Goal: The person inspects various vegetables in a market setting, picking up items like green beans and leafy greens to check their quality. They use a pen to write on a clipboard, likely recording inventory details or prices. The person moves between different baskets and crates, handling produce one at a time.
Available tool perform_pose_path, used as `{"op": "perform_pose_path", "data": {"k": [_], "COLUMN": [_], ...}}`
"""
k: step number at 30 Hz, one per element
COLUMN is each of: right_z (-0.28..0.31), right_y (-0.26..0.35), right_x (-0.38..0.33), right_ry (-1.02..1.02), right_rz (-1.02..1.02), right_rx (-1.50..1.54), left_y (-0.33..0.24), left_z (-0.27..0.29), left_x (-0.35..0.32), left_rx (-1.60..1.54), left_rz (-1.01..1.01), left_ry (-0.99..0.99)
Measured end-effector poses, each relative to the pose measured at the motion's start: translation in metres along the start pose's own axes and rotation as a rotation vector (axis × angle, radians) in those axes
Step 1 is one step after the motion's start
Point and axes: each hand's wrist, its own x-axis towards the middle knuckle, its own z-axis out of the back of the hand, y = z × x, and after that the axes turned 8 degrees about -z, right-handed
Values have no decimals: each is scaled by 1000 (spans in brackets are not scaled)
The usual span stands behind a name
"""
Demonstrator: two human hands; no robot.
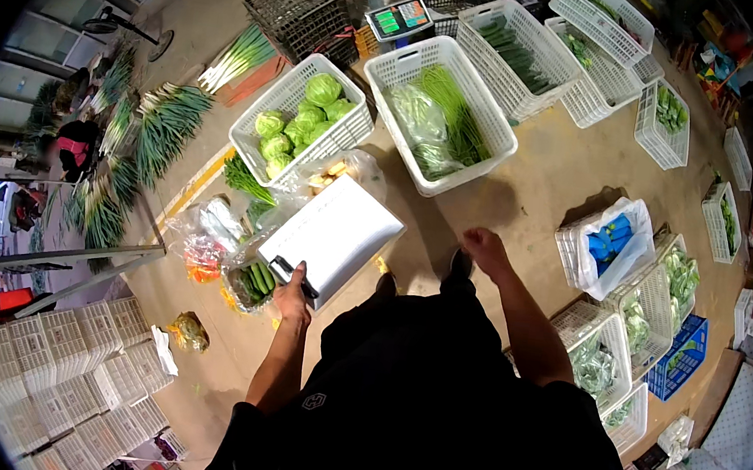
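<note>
My left hand (293, 298) is closed on the near edge of a clipboard (283, 268) by its black clip. White paper (335, 230) with faint writing covers the board. My right hand (484, 247) hangs apart from it over the floor, fingers curled; whatever they may hold is hidden. Beyond the clipboard stands a white crate of cabbages (323, 92). Right of that, another white crate (378, 70) holds long green stalks (453, 114) and a clear plastic bag of greens (423, 115). Beside my left hand lies a bag of cucumbers (252, 284).
A scale display (399, 19) stands behind the crates. Leeks (166, 127) lie on the floor at left. Stacked white crates (70, 358) fill the lower left. At right are a white crate with blue contents (613, 239), more vegetable crates (599, 358) and a blue crate (680, 358).
</note>
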Motion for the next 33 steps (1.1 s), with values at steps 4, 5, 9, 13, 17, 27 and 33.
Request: {"op": "perform_pose_path", "data": {"k": [4,5,9,13,17,27,33], "right_z": [56,60,55,7,-21,-26,11], "right_y": [14,27,87,140,160,203,201], "right_x": [-48,-52,-40,-32,-37,-56,-52], "right_ry": [-117,-123,-9,291,335,46,266], "right_rz": [-56,-42,220,447,532,577,313], "right_rx": [-121,-157,-238,-207,-226,-425,-45], "left_y": [-26,-26,-42,-39,-42,-75,-96], "left_z": [-90,-102,-185,-228,-240,-252,-250], "left_x": [-42,-46,-90,-110,-122,-143,-149], "left_rx": [155,129,89,-11,-243,-282,-332], "left_rz": [-79,-99,-101,-65,111,-15,-49], "left_ry": [98,135,326,438,464,405,415]}}
